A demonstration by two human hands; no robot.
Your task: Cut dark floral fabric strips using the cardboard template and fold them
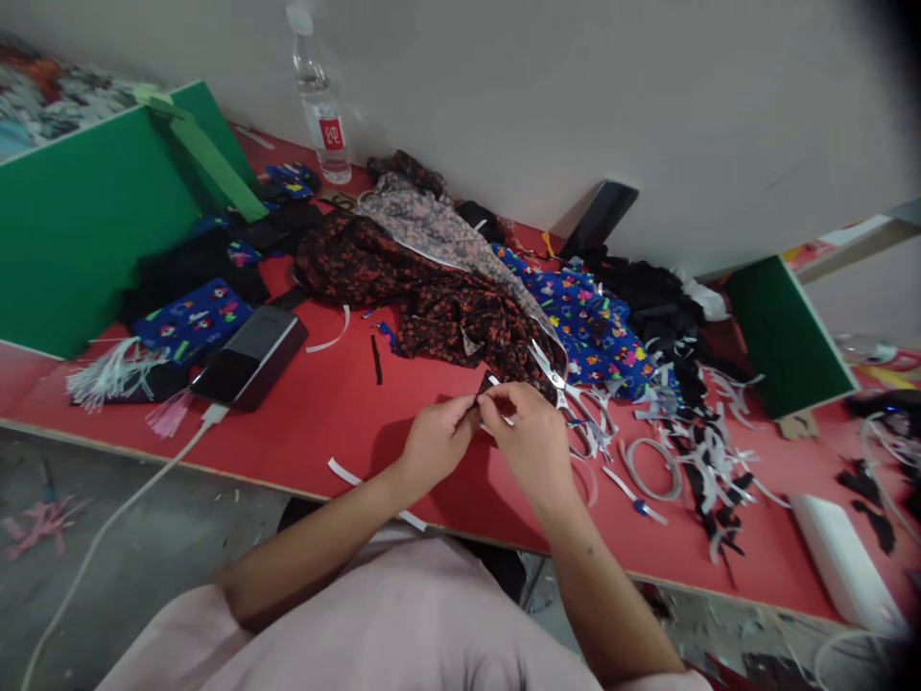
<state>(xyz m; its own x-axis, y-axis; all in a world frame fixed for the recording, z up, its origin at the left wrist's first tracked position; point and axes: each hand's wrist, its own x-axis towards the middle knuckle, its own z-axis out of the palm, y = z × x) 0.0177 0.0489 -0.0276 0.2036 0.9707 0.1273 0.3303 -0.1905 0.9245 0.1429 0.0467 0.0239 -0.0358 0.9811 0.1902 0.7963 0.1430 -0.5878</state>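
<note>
My left hand (440, 437) and my right hand (529, 432) meet above the red table, fingertips pinched together on a small piece of dark fabric (487, 383). A bit of white strip shows by the fingers; most of the piece is hidden by them. Just beyond lies a dark red-flowered cloth (460, 312), bunched up, with a grey floral part (438, 226) folded along its back. Right beside my right hand, a pair of scissors (555, 380) rests with its blades over the cloth. Blue cartoon-print fabric (594, 326) lies behind the scissors.
A power bank (251, 360) with a white cable sits at left, near a green divider (79, 230). A water bottle (322, 115) and a phone (601, 219) stand against the wall. Coiled cord (651, 470), scattered strips (720, 470) and a white case (841, 557) lie at right.
</note>
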